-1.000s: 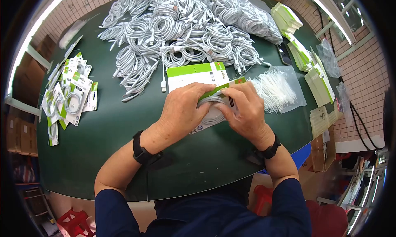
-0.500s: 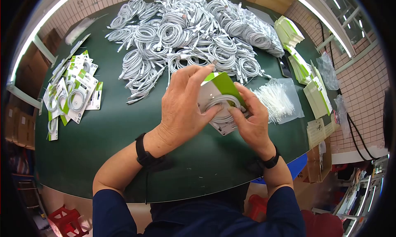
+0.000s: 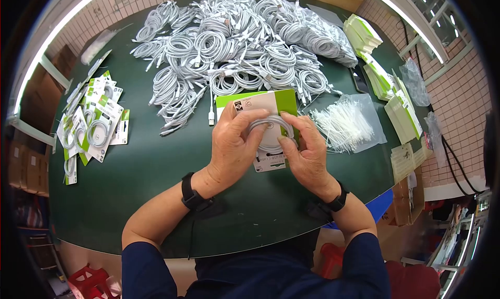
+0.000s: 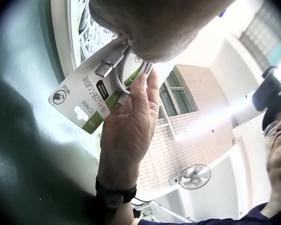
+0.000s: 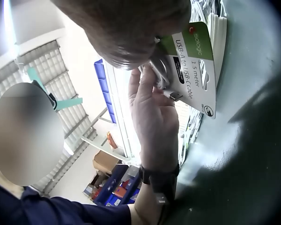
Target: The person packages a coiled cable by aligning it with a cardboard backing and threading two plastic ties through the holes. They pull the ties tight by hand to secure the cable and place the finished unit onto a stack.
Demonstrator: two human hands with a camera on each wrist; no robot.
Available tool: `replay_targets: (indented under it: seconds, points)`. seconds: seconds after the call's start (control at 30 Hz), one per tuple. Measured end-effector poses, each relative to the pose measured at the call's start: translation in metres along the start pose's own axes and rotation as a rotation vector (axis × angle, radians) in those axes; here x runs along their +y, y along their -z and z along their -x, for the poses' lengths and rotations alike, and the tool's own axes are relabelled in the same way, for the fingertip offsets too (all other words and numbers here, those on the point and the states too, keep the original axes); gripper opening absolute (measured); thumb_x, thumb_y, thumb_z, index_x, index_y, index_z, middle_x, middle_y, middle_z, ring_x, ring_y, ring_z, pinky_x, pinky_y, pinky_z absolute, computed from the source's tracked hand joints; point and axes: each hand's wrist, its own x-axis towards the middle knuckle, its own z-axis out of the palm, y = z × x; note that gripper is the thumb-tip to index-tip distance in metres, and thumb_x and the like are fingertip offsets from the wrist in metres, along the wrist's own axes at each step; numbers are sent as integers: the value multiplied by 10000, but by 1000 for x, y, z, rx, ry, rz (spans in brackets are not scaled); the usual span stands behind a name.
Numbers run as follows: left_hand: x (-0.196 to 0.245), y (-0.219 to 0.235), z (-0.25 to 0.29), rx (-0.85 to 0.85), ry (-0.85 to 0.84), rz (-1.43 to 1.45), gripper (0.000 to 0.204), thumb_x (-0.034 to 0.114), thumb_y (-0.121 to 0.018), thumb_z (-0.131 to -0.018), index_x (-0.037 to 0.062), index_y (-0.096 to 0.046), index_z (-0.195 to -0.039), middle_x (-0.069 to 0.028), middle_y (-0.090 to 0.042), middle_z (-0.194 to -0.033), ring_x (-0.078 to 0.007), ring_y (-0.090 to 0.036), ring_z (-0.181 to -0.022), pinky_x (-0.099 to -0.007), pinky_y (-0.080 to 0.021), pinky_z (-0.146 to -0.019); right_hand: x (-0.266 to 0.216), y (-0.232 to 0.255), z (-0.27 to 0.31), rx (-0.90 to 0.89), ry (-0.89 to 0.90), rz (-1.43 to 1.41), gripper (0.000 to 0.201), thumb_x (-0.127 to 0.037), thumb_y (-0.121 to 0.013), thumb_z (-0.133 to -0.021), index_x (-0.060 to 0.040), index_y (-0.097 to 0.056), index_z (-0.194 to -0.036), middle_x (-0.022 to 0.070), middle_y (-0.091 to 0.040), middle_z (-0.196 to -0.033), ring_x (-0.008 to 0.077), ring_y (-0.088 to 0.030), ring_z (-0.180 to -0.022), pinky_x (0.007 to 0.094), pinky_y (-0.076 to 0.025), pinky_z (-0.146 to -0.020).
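Note:
A coiled grey USB cable (image 3: 280, 120) lies against a green-and-white printed packaging card (image 3: 271, 165) near the middle of the table. My left hand (image 3: 233, 145) pinches the coil from the left, index finger and thumb at its upper side. From the right, my right hand (image 3: 308, 156) grips the coil and card edge, thumb on the cable. In the left wrist view the cable's USB-A plug (image 4: 103, 70) sticks out over the card's printed face. The right wrist view shows the card's hang slot (image 5: 203, 74). Behind the held card, more green-and-white card (image 3: 224, 100) lies flat.
A large heap of coiled cables (image 3: 211, 46) covers the back of the table. Carded cables (image 3: 98, 132) are piled at the left. Right of my hands lie white cable ties (image 3: 344, 124) on a clear bag. Stacks of cards (image 3: 402, 114) and a phone (image 3: 358, 80) lie farther right.
The card was tilted up half a second ago and now lies flatter. My left fingers have come down from the card's far edge onto the coil; the right hand stays on it.

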Motion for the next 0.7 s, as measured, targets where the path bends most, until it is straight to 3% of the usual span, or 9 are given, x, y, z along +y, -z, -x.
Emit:
replay_targets:
  seconds: [0.13, 0.33, 0.53, 0.63, 0.7]
  points:
    - [-4, -2, 1, 38, -38, 101, 339, -56, -790, -873, 60, -740, -1188, -113, -655, -1110, -246, -694, -982, -358, -586, -802, -1, -4, 2, 16, -12, -50, 447, 21, -749, -908, -21, -668, -1346, 145, -680, -1083, 263, -681, -933, 350, -546, -811]
    - [11, -3, 1, -17, -9, 82, 340, -30, -818, -869, 50, -735, -1189, -135, -616, -1147, -252, -678, -1039, -348, -571, -831, -1, -3, 4, 30, -39, -69, 409, 15, -762, -915, -6, -691, -1317, 163, -718, -1137, 269, -724, -979, 348, -571, -841]
    - [7, -3, 4, -28, 90, 86, 285, -65, -748, -880, 24, -688, -1144, -136, -589, -1130, -247, -646, -985, -354, -565, -822, -4, -2, 6, 29, -43, -71, 401, 9, -774, -913, 2, -696, -1306, 166, -727, -1119, 275, -732, -957, 349, -579, -826]
    - [1, 2, 6, -82, 73, 8, 341, -105, -675, -887, 11, -631, -1205, -132, -591, -1151, -215, -627, -974, -344, -576, -843, -8, 0, 5, 19, -57, -55, 392, 12, -774, -908, -1, -703, -1294, 162, -728, -1101, 273, -731, -954, 352, -578, -820]
    - [4, 1, 7, -111, 140, 132, 445, -116, -630, -919, 7, -540, -1337, -133, -540, -1303, -187, -610, -1091, -309, -579, -871, -8, 2, 5, 37, -55, -54, 391, 14, -775, -904, -3, -706, -1289, 158, -728, -1090, 269, -730, -943, 351, -577, -812]
